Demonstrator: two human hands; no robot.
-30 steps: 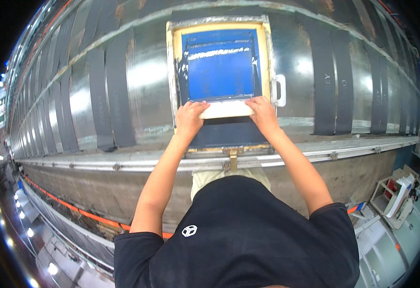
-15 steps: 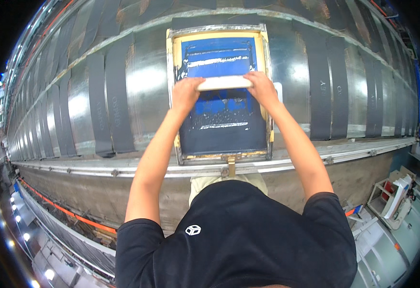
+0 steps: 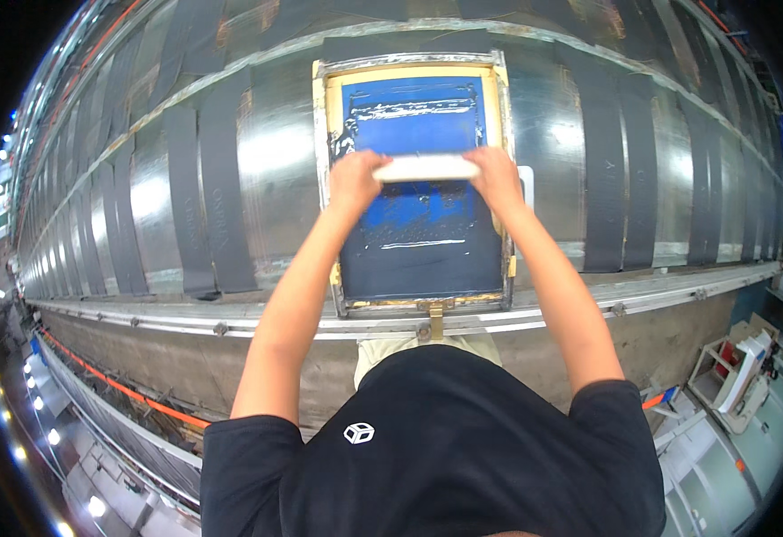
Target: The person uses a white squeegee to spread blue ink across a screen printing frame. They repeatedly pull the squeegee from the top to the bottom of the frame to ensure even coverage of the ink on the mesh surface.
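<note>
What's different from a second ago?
The left hand and right hand moved the white bar away from the body, farther up the framed screen. Nothing was grasped or released: each hand keeps its end, and the screen stays in place.

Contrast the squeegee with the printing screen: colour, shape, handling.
The squeegee is whitish; the printing screen shows blue, black and yellow. The squeegee is a slim crosswise bar; the printing screen is a larger rectangle. The left hand and right hand hold the squeegee; neither grips the printing screen.
</note>
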